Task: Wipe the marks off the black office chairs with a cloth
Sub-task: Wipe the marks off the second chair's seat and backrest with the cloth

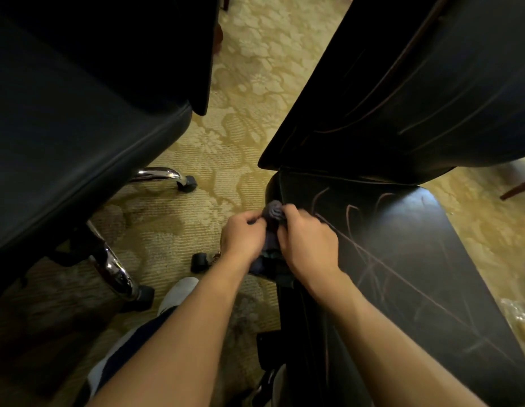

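Head view, looking down between two black office chairs on a patterned yellow carpet (255, 69). The left hand (243, 233) and the right hand (308, 245) meet at the near-left corner of the marked chair's seat (417, 259), both gripping a bunched grey cloth (273, 212). The fingers of each hand are curled and pinch the cloth, the left from the left side, the right from the right; a rounded wad of cloth protrudes above the knuckles, and a darker part hangs below, between the wrists. The cloth sits at the seat's left edge, touching or just above it; which, cannot be told. Pale scribbled marks (381, 259) cross the seat to the right of the hands, and similar lines run over the backrest (417, 98) above. The second chair (79, 142) stands to the left, well apart from the hands, its chrome base legs (114, 268) and castors resting on the carpet. A white shoe (179, 292) lies beneath the left forearm.
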### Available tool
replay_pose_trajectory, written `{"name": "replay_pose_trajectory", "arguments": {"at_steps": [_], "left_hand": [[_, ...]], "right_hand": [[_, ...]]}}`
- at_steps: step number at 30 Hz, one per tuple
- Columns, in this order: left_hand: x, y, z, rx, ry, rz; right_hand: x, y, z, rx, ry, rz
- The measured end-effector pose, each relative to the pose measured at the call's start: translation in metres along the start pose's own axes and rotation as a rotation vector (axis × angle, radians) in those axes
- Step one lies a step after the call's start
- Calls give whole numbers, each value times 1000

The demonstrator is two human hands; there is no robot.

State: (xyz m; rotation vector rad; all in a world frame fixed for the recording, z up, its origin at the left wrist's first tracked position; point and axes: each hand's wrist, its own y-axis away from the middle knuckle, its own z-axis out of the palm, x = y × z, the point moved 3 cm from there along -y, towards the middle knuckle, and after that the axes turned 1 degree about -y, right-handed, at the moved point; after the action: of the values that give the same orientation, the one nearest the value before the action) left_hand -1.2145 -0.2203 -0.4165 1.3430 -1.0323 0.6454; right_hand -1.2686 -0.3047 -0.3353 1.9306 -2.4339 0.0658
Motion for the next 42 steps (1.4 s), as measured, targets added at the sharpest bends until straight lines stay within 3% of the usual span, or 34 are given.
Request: {"name": "replay_pose_trajectory", "arguments": {"at_steps": [3, 7, 12, 20, 26, 30, 34, 42], "left_hand": [[1, 16, 4, 56, -25, -4], [10, 10, 9, 196, 136, 32], [21, -46, 23, 126, 354, 19], [15, -71, 27, 28, 177, -49], [11, 7, 14, 126, -58, -21], [-7, 56, 13, 71, -179, -48], [-19, 72, 18, -30, -101, -100], [-10, 31, 24, -44, 125, -89]], "right_hand": [[0, 17, 1, 5, -5, -4], [-4, -12, -2, 55, -20, -10], [-2, -77, -2, 81, -64, -1], [2, -105, 6, 38, -36, 25], [0, -35, -3, 65, -87, -6], [-2, 20, 3, 72, -134, 9], [1, 42, 4, 72, -112, 33], [-5, -1, 4, 70, -17, 14]]}}
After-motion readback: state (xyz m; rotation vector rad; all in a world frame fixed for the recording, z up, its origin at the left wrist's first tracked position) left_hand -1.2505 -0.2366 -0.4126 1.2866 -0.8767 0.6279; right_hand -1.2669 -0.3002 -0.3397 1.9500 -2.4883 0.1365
